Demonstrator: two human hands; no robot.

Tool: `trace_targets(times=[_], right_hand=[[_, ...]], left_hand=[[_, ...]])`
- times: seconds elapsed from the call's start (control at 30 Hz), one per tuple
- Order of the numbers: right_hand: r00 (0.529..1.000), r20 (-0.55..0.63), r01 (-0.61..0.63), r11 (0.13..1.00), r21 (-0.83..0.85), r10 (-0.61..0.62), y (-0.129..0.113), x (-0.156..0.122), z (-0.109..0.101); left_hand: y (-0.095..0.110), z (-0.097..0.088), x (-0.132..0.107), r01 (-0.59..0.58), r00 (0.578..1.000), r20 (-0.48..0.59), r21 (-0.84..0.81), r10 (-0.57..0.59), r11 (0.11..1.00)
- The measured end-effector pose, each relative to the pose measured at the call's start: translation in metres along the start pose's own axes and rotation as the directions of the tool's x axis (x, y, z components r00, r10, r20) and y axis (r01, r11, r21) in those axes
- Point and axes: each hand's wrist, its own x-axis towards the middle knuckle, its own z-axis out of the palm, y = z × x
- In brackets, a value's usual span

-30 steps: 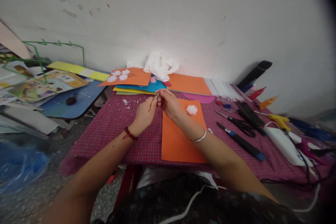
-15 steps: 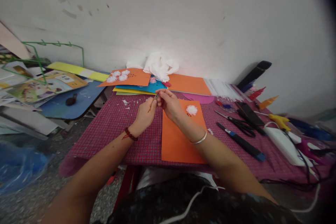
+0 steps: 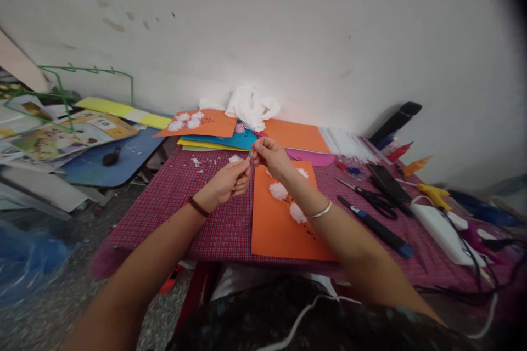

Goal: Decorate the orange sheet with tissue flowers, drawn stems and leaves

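Observation:
My left hand [image 3: 230, 180] is closed around a thin stick-like thing [image 3: 250, 154] that pokes up past the thumb; its kind is too small to tell. Fingertips of my right hand [image 3: 269, 157] pinch together at the upper end of it, and whatever they hold is hidden. Both hands are raised over the checked tablecloth [image 3: 164, 219]. Beneath my right forearm lies an orange sheet [image 3: 272, 236] bearing several fluffy white flowers [image 3: 278, 191] and dark drawn marks, partly covered by the arm. A small white piece [image 3: 235, 158] shows just behind my left hand.
On the right lie black scissors [image 3: 376, 200], a utility knife [image 3: 381, 230], a yellow glue gun [image 3: 434, 196] and a white power bank-like box [image 3: 444, 233] with cables. Coloured sheets [image 3: 222, 142] and crumpled white tissue [image 3: 251, 107] sit at the back. Paper scraps [image 3: 196, 162] are scattered left.
The orange sheet shows several white flowers now, where only one was visible before. My left hand has turned and sits slightly lower; the right hand stays by its fingertips.

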Motion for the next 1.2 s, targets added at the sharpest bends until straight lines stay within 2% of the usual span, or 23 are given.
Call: trace_targets(times=[0.1,0.2,0.33,0.43,0.57,0.7,0.83,0.9,1.0,1.1,1.2], right_hand=[[1.0,0.014,-0.022,1.0,-0.02,0.022,0.0,0.002,-0.004],[1.0,-0.014,-0.005,0.998,-0.059,0.004,0.0,0.002,-0.004],[0.998,-0.059,0.018,0.993,-0.118,-0.025,0.002,-0.002,-0.003],[0.997,-0.081,0.003,0.992,-0.123,-0.013,0.004,-0.005,-0.002],[1.0,-0.024,-0.002,0.995,-0.098,0.0,0.005,-0.01,-0.002],[0.999,0.018,0.03,0.973,-0.23,-0.027,0.007,-0.008,-0.005],[0.988,0.053,0.153,0.86,-0.487,-0.145,0.01,-0.003,-0.011],[0.98,0.096,0.198,0.763,-0.616,-0.177,0.009,-0.004,-0.014],[0.975,0.157,0.221,0.604,-0.765,-0.158,0.003,-0.007,-0.015],[0.974,0.188,0.227,0.487,-0.843,-0.128,-0.005,-0.01,-0.015],[0.976,0.173,0.213,0.459,-0.863,-0.129,-0.009,-0.007,-0.015]], left_hand=[[-0.001,0.001,0.0,-0.017,1.0,-0.016,0.003,0.017,1.0],[-0.007,0.0,0.002,-0.056,0.988,-0.137,0.097,0.069,0.994],[-0.013,-0.006,0.001,-0.096,0.935,-0.295,0.328,0.198,0.94],[-0.015,-0.01,-0.001,-0.113,0.913,-0.303,0.455,0.272,0.883],[-0.015,-0.012,-0.001,-0.135,0.906,-0.28,0.523,0.319,0.842],[-0.015,-0.013,0.0,-0.14,0.91,-0.266,0.525,0.318,0.84],[-0.014,-0.015,0.004,-0.132,0.948,-0.202,0.45,0.245,0.883],[-0.014,-0.015,0.006,-0.121,0.966,-0.165,0.401,0.201,0.908],[-0.014,-0.012,0.008,-0.106,0.975,-0.15,0.343,0.165,0.933],[-0.013,-0.01,0.007,-0.096,0.976,-0.16,0.286,0.146,0.953],[-0.012,-0.009,0.006,-0.088,0.976,-0.176,0.2,0.124,0.976]])
